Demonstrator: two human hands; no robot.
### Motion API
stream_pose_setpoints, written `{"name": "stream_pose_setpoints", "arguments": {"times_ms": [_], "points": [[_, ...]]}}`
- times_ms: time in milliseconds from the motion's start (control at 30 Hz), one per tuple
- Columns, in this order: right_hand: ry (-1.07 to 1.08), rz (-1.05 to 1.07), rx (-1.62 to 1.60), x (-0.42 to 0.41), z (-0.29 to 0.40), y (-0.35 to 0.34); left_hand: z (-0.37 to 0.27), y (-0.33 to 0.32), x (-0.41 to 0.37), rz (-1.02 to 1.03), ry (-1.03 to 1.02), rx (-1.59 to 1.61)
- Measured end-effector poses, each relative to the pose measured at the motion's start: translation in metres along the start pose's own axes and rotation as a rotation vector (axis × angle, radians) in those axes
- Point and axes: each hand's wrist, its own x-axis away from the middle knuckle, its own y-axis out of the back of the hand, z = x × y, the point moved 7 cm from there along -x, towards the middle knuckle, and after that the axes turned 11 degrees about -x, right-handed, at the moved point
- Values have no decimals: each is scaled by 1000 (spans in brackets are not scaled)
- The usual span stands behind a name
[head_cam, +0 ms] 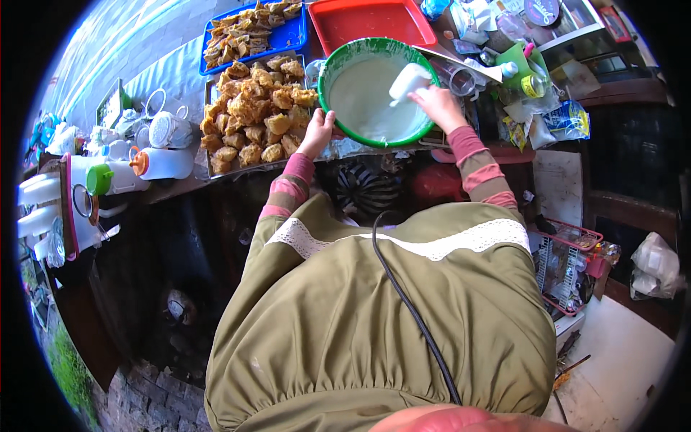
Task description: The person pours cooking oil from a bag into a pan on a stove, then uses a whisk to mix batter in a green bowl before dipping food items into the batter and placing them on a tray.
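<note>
My left hand [319, 131] grips the near left side of a round green plastic basin [384, 143]. Thick whitish batter [356, 97] fills much of the basin and smears its inner wall. In my right hand [440, 107] is a white plastic scoop [410, 81], held over the right side of the batter. The scoop is coated white, and a strand hangs from its lower edge. Just left of the basin, a pile of golden fried fritters [259, 105] lies on a tray, close to my left hand.
Behind the fritters, a blue tray [298, 33] holds folded fried snacks [237, 38]. A red tray [372, 24] stands beyond the basin. White bottles with orange [164, 163] and green [116, 178] lids lie at left. Right of the basin are a clear cup [461, 81] and packets [567, 120].
</note>
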Motion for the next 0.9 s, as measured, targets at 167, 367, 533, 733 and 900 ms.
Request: {"name": "stream_pose_setpoints", "arguments": {"times_ms": [167,367,533,733,900], "points": [[-255,-432,-307,-26,-11,29,-7,0,-5,200,71,-66],[95,-113,-227,-49,9,-33,-9,6,-13,326,87,-64],[-234,-391,-344,-59,-22,17,-15,3,-14,376,77,-51],[138,-95,-432,-43,61,-20,-8,12,-16,432,108,-88],[281,-179,-96,-68,95,12,-10,9,-19,475,135,-35]]}}
